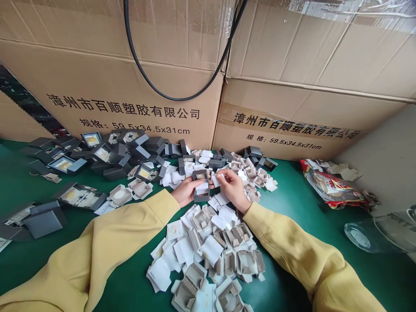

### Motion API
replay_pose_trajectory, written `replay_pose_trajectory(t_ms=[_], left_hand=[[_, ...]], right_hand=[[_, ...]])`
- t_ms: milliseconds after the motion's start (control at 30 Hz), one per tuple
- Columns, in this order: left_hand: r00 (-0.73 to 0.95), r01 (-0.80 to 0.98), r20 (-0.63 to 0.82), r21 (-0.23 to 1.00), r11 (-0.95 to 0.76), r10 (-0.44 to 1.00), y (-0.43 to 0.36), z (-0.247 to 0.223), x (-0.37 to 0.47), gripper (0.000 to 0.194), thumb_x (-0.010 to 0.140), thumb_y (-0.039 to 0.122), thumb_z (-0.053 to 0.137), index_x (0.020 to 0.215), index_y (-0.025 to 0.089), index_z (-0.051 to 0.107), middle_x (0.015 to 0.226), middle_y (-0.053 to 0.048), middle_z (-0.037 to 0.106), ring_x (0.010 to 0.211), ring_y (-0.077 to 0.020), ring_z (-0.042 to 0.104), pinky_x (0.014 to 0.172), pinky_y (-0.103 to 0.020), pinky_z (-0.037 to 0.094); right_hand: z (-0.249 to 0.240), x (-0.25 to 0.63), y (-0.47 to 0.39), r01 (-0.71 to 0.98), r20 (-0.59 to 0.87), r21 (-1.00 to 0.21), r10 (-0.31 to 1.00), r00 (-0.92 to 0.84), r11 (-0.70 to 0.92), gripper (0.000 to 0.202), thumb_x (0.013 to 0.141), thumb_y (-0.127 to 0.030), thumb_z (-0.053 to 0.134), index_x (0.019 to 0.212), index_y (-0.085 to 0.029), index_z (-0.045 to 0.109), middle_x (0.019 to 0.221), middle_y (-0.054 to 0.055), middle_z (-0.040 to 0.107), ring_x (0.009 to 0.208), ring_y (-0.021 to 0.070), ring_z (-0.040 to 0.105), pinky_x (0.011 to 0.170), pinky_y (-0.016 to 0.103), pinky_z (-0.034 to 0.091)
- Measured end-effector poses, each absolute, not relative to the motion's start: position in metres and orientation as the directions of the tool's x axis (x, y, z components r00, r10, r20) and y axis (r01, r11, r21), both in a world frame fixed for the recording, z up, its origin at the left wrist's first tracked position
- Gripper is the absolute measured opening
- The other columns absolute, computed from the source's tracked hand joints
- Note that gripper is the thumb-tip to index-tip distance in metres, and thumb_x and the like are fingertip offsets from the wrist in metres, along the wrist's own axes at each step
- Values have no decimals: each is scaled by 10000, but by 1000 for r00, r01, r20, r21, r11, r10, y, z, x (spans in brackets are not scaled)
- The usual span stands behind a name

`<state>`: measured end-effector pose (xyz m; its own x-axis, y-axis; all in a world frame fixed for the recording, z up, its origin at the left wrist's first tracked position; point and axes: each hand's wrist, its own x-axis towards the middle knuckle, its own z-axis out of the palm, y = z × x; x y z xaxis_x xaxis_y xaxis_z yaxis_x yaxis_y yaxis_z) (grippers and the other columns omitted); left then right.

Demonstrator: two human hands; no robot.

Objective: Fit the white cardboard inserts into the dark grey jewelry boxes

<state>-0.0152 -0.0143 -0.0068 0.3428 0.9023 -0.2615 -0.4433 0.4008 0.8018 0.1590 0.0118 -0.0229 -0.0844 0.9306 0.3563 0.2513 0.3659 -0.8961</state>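
Observation:
My left hand [187,190] is closed around the side of a small dark grey box [202,197], which lies open with a white piece inside. Just right of it, my right hand [233,187] pinches a small white card piece [215,179] between thumb and fingers. Below both hands spreads a heap of white and grey folded card inserts [211,249]. More card inserts [250,173] lie beyond my right hand. Many dark grey boxes [117,154], some open with pale contents, are piled beyond my left hand.
Large cardboard cartons [146,86] stand along the back of the green table [289,190]. A black cable [182,99] hangs in a loop before them. At the right are a red plastic packet [334,186] and a clear glass container [373,234] on its side.

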Motion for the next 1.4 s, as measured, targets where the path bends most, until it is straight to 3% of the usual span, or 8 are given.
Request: replay_pose_trajectory(t_ms=[200,433,533,800,1033,1267,1400], left_hand=[[280,-406,-274,834,373,920,-17,-9,-10,346,764,182,581,1108,162,553,1078,-117,636,873,-236,650,608,-326,553],[190,-381,-281,862,335,941,-18,-10,-6,415,715,146,601,1122,182,530,927,-64,673,760,-196,651,580,-283,517],[214,-410,-273,847,339,938,-17,-13,-8,409,687,151,624,1089,162,551,865,-52,672,750,-182,635,610,-278,498],[453,-455,-159,804,382,877,-15,-18,-16,425,688,153,542,1113,173,519,836,-47,637,729,-170,592,588,-285,480],[477,-415,-153,829,375,865,-16,-22,-14,341,801,436,528,1005,163,538,773,-37,601,651,-150,569,598,-294,469],[384,-435,-157,838,329,910,-16,-24,-12,301,780,455,558,915,186,551,668,21,546,560,-102,507,616,-271,438],[401,-404,-145,858,317,904,-18,-20,-12,351,771,433,580,1045,216,544,722,13,559,601,-111,512,614,-263,428]], right_hand=[[-16,160,6,289,500,-823,865,-38,488,266,851,-358,494,1025,-198,614,938,53,628,706,140,531,617,265,430],[-10,159,-10,304,664,-638,705,-247,707,145,873,-238,473,968,-204,578,835,41,600,684,132,550,637,272,467],[-8,158,-13,302,668,-587,660,-343,751,126,877,-210,459,945,-205,565,872,49,603,735,137,565,661,275,478],[-11,156,-9,371,700,-525,637,-324,766,117,877,-219,461,921,-207,568,865,61,599,793,161,563,681,298,479],[-11,157,-9,348,692,-536,636,-341,769,137,873,-210,471,914,-203,601,872,58,594,802,153,566,702,292,482],[-12,156,-7,350,621,-581,678,-394,735,166,879,-234,452,913,-207,612,868,54,612,808,156,572,725,297,477],[-14,156,-5,394,597,-577,699,-393,715,170,877,-249,454,906,-207,616,844,53,618,789,166,557,721,313,472]])
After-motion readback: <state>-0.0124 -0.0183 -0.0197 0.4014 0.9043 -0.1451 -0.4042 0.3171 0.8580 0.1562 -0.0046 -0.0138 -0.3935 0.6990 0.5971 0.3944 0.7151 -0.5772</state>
